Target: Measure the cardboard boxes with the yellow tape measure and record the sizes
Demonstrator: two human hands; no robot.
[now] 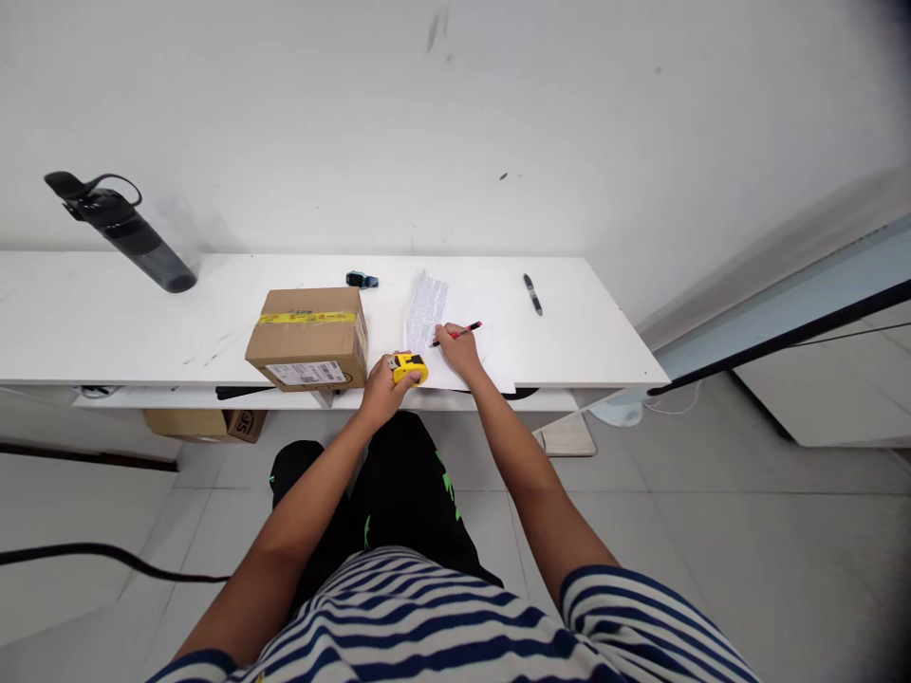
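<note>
In my left hand (384,391) is a yellow and black tape measure (411,368), held at the front edge of the white table, just right of a taped cardboard box (306,337). My right hand (457,351) grips a red and black pen (466,330), its tip down on a sheet of paper (491,356). Beside the pen, a crumpled sheet covered with small print or writing (427,299) lies partly over the paper. The writing is too small to read.
A dark water bottle (135,237) stands at the left by the wall. Behind the box lies a small dark blue object, perhaps a watch (362,280). A second pen (532,294) rests at the right. Another cardboard box (203,425) sits below the table.
</note>
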